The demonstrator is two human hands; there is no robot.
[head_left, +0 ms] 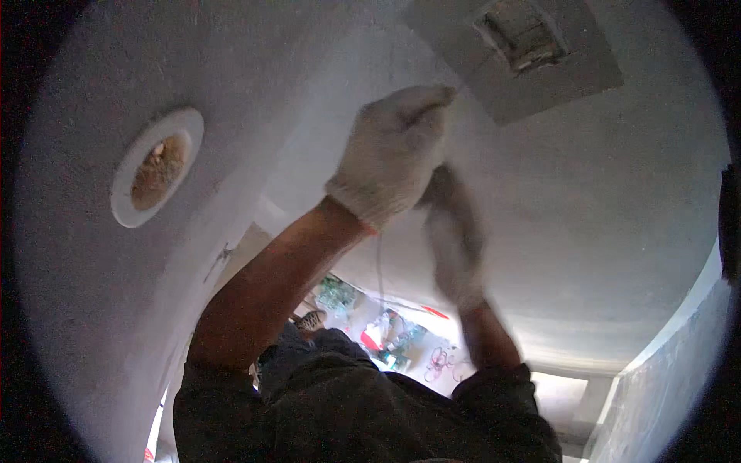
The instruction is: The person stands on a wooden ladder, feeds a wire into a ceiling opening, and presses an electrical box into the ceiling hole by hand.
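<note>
My left hand [394, 150], in a whitish knit glove, is raised at the centre with its fingers curled into a pinch on a thin wire. The wire [475, 73] appears to run from my fingertips toward a recessed rectangular opening [519, 35] in a grey patch at upper right, and a thin strand [379, 262] also hangs below my glove. My right hand [455, 231], also gloved, is behind and below my left one; motion smears it, so its fingers and anything in them are unclear.
A white round ring [191, 119] surrounds a rough hole on the left surface. Pale plastered surfaces [579, 216] surround my arms, with an edge at right. Far below lie assorted objects, including a red item [373, 332] and tangled pinkish lines [445, 364], near a patterned shoe [311, 320].
</note>
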